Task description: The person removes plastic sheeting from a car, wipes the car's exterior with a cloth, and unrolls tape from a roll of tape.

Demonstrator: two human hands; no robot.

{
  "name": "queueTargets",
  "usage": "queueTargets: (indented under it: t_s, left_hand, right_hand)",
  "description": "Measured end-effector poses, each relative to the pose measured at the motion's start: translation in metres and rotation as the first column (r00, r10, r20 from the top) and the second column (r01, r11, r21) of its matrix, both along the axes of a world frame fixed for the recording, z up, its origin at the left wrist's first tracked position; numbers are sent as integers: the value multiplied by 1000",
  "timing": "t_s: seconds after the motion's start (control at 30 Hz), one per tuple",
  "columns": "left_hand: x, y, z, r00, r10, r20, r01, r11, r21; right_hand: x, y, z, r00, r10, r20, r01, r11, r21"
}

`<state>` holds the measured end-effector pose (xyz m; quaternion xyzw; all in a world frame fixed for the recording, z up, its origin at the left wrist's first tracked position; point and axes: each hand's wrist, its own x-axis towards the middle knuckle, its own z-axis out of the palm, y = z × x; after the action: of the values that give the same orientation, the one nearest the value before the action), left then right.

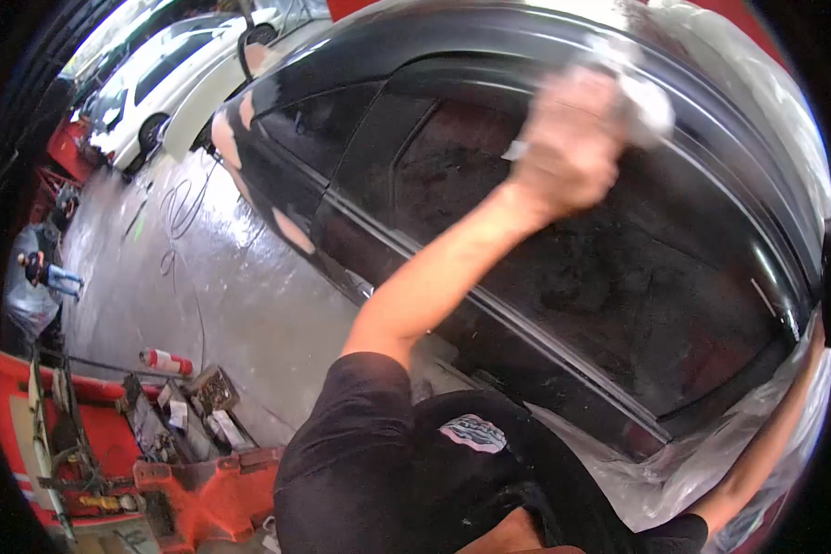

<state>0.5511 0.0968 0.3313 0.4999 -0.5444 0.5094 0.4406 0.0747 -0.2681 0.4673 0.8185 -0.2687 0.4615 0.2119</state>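
Note:
My left hand (572, 143), blurred by motion, is closed on a white cloth (651, 106) at the top of the view. The cloth is against the dark car's roof edge, above the side windows (563, 268). A small pale piece also shows at the hand's left side. My right forearm (771, 443) reaches up along the right edge, beside clear plastic sheeting (637, 480). The fingers of my right hand are lost at the dark rim of the view, so what they touch cannot be made out.
Bare pinkish patches (292, 231) mark the dark car's body at left. Beyond it stand a white car (148, 92) and cables (183, 208) on the grey floor (240, 286). A person (37, 268) is at far left. Red equipment (217, 494) and a red canister (164, 361) lie lower left.

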Motion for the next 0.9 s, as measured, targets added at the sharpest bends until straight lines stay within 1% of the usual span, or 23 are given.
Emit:
queueTargets:
  t_s: [0.07,0.1,0.13,0.2,0.27,0.3,0.33,0.37,0.4,0.43,0.47,0.53,0.57,0.63,0.7,0.73,0.8,0.83,0.9]
  left_hand:
    - [54,56,-19,976,189,-108,-184,982,52]
    - [81,79,-26,967,178,-180,-174,984,36]
    - [102,100,-34,955,160,-251,-160,987,20]
    - [123,135,-56,854,31,-519,-68,996,-51]
    - [107,120,-82,811,138,-569,-236,967,-101]
    - [92,109,-88,838,192,-511,-247,968,-41]
    - [58,92,-78,846,56,-531,-110,991,-72]
    - [33,76,-89,896,131,-424,-116,991,61]
    - [-1,67,-89,926,100,-364,-58,990,126]
    - [-23,55,-83,958,20,-286,11,994,106]
    - [-33,52,-78,977,-59,-207,80,992,96]
    - [-10,74,-74,994,-44,-104,64,978,197]
    - [9,77,-94,993,49,-109,-34,990,138]
    - [38,98,-131,925,237,-297,-193,966,171]
    - [51,126,-154,844,373,-385,-310,926,216]
    - [52,145,-165,810,445,-381,-371,893,254]
    - [61,169,-182,765,528,-368,-431,845,317]
    - [66,176,-187,753,543,-371,-471,839,272]
    - [80,193,-173,676,396,-621,-453,889,73]
  right_hand:
    - [5,8,-1,1000,-11,23,10,1000,28]
    - [5,8,-3,999,-24,33,23,999,44]
    - [3,6,-3,999,-3,35,1,999,51]
    - [0,-2,-4,999,31,43,-34,997,67]
    - [-6,-16,-3,997,64,42,-66,996,58]
    - [-9,-16,-4,997,66,32,-67,997,41]
    - [-11,-18,-4,998,63,19,-63,998,23]
    - [-8,-20,-3,998,68,3,-68,998,8]
    - [-4,-24,-1,997,70,-16,-70,997,-11]
    - [-2,-30,1,997,66,-28,-66,998,-23]
    - [-1,-35,1,997,62,-44,-64,997,-33]
    - [-6,-43,-1,996,60,-69,-63,997,-51]
    - [-7,-46,-5,996,57,-75,-61,996,-58]
    - [-12,-48,-10,996,56,-70,-60,996,-62]
    - [-10,-45,-15,995,77,-65,-81,994,-66]
    - [-7,-45,-16,994,88,-71,-93,993,-74]
    - [-1,-38,-16,992,106,-76,-113,988,-105]
    - [-3,-29,-14,992,101,-80,-111,985,-129]
    - [1,-26,-14,991,108,-74,-119,979,-167]
